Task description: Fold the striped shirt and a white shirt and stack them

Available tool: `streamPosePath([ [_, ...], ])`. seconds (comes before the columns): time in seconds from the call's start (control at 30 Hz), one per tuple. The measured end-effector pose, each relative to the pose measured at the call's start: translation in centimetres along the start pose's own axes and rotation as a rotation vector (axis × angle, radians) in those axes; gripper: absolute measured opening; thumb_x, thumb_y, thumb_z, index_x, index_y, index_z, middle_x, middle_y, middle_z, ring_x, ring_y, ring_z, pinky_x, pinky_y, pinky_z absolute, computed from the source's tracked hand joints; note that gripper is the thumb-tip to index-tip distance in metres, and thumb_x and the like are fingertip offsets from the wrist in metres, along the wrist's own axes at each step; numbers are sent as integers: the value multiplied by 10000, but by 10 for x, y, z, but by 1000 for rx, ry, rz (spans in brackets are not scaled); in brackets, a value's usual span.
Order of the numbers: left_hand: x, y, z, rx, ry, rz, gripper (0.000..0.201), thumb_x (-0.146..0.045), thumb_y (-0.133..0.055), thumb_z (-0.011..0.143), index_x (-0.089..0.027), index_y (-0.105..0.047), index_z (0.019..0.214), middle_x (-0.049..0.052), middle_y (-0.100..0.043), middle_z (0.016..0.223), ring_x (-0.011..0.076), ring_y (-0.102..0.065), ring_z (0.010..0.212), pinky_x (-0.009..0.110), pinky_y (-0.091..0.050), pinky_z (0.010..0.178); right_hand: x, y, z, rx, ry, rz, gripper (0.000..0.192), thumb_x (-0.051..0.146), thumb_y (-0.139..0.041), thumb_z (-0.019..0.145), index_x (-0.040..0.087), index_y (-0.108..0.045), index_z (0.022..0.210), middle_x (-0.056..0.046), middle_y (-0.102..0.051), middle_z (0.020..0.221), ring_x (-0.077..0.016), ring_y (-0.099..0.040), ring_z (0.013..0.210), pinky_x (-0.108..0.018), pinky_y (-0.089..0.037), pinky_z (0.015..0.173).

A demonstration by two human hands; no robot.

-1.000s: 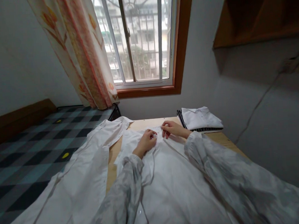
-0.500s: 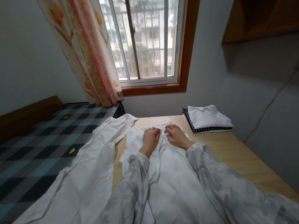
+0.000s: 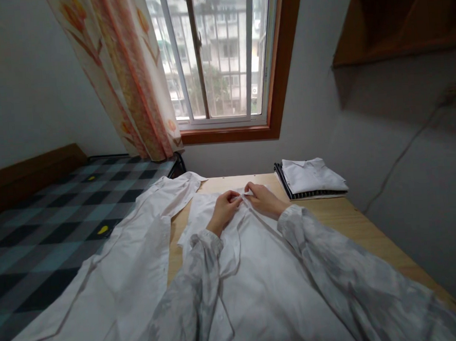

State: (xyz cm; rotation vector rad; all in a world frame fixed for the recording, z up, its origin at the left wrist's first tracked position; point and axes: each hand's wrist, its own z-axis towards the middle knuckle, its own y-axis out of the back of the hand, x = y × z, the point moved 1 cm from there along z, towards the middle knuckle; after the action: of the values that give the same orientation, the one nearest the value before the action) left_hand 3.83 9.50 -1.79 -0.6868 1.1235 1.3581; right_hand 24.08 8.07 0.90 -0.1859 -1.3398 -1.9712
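— Daylight from the barred window (image 3: 215, 53) falls across a wooden table (image 3: 355, 229) pushed against the wall, with a checked bed (image 3: 42, 228) alongside. What lies biggest on it?

— One white shirt (image 3: 258, 292) spread flat, front up, running from the near edge away to where the hands meet. A second white shirt (image 3: 118, 270) lies beside it, off to the left of the hands, draped half over the bed.

— And beyond the hands?

— Off to their right and a little further back, a folded stack (image 3: 311, 178), white on top with a striped piece under it, well apart from the fingers.

— How are the hands set?

— The left hand (image 3: 225, 212) and right hand (image 3: 264, 199) sit close together at the collar end of the spread shirt. Both have fingers drawn in, pinching a small fold of the cloth near the collar (image 3: 245, 194); their fingertips nearly touch.

— How would that cloth behave?

— I judge it light, thin and limp, likely to wrinkle and slide on the wood. The stiffer collar and front edge give the surest hold; the body trails loosely toward the wearer, below the grip.
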Motion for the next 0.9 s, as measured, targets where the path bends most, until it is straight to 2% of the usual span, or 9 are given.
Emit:
streamPosePath([
  [0.1, 2, 0, -1, 95, 45, -100, 374, -464, -862, 789, -144, -803, 972, 36, -745, 781, 165, -630, 688, 277, -489, 655, -5, -21, -14, -116, 9, 103, 61, 192, -662, 963, 250, -659, 981, -68, -742, 979, -268, -655, 965, -372, -465, 890],
  [0.2, 3, 1, -2, 155, 2, -68, 327, -389, -848, 805, -146, -831, 1023, 72, -810, 924, 183, -693, 799, 295, -535, 770, -11, -34, -25, -189, 32, 200, 17, 235, -662, 966, 247, -663, 978, -69, -739, 981, -279, -658, 978, -398, -474, 905],
  [0.5, 3, -4, -4, 115, -143, 287, 190, -173, -654, 884, -163, -795, 1011, 9, -698, 775, 160, -576, 695, 283, -435, 682, -14, -31, -27, -224, 71, 265, 68, 290, -659, 980, 243, -685, 1021, -80, -736, 989, -289, -659, 964, -422, -484, 902],
  [0.67, -1, -6, -6, 83, -189, 416, 210, -80, -618, 897, -175, -757, 1023, 55, -698, 967, 185, -623, 828, 314, -505, 818, -15, -32, -27, -234, 70, 259, 55, 270, -651, 968, 241, -679, 1005, -87, -743, 1012, -293, -667, 997, -437, -495, 941],
  [0.8, -3, -5, -7, 14, -170, 491, 149, -131, -608, 985, -193, -739, 952, 90, -679, 1107, 202, -657, 934, 330, -522, 896, -15, -33, -26, -243, 82, 263, 56, 253, -651, 961, 239, -690, 999, -87, -752, 1016, -287, -668, 1003, -440, -501, 966],
  [0.9, -6, -2, -7, -6, -155, 534, 133, -216, -644, 1019, -212, -757, 948, 70, -692, 1058, 192, -649, 852, 319, -502, 825, -15, -33, -25, -242, 79, 259, 56, 249, -660, 958, 241, -697, 998, -85, -756, 1020, -285, -668, 1006, -443, -501, 979],
])
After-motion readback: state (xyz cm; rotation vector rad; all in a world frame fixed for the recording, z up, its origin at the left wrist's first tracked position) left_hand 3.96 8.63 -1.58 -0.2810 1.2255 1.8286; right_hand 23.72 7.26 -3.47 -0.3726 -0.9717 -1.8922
